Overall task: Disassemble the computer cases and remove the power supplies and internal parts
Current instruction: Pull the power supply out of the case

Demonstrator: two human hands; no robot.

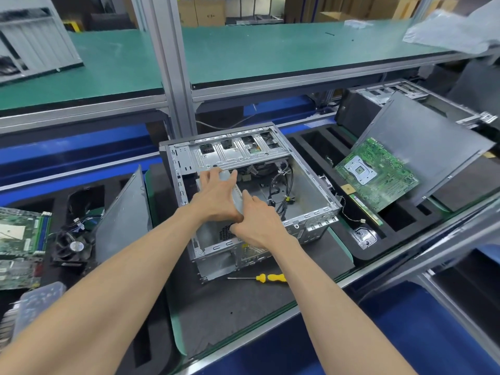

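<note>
Head view: one picture, looking down at both arms.
Case [243, 190]: open metal case, lying on a dark mat [243, 307] on the tabletop, open side up.
Power supply [238, 197]: grey box inside the case, at its left side, mostly hidden by the hands.
Left hand [216, 201]: inside the case, on top of the power supply; fingers [209, 175] spread and curled over its far edge.
Right hand [255, 220]: just beside the left hand and touching it; fingers bent around the near part of the power supply, thumb at the left hand's base.
Cables [281, 190]: black, loose inside the case, right of the hands.
Screwdriver [267, 278]: yellow handle, lying on the mat just in front of the case.
Board [376, 171]: green, leaning in a black foam tray [338, 239] right of the case.
Panel [433, 142]: dark, tilted, behind the board.
Fan [71, 246]: black, on the left.
Second board [19, 239]: at the far left edge.
Side panel [121, 220]: grey, standing tilted left of the case.
</note>
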